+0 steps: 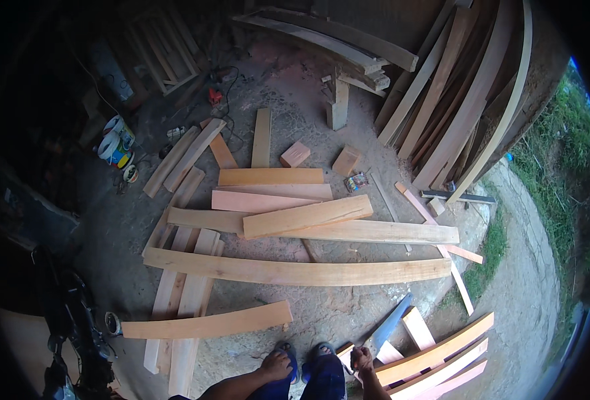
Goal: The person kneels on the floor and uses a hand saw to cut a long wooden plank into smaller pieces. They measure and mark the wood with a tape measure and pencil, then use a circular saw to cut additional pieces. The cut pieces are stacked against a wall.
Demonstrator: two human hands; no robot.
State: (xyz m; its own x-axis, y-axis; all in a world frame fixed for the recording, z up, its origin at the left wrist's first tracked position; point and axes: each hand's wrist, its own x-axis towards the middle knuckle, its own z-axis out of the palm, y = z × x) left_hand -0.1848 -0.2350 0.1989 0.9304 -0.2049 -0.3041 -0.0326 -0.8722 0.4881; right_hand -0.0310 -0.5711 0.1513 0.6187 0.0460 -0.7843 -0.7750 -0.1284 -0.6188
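Note:
My right hand (361,360) is closed around the handle of a handsaw. Its bluish blade (389,327) points up and away to the right, above short wooden pieces near my feet. My left hand (276,365) is low in front of my body, over my left foot; its fingers look loosely curled and I see nothing in them. A long plank (301,272) lies crosswise ahead of me, over two lengthwise boards (195,293). Closer to me on the left, another board (208,321) also crosses those two. Slatted timber pieces (435,351) lie to the right of the saw.
Further off lie stacked planks (268,177), two wooden blocks (296,155) and a small colourful packet (357,182). Tall boards (468,100) lean at the back right. Paint buckets (116,143) stand on the left, and a red power tool (215,96) with a cord lies beyond.

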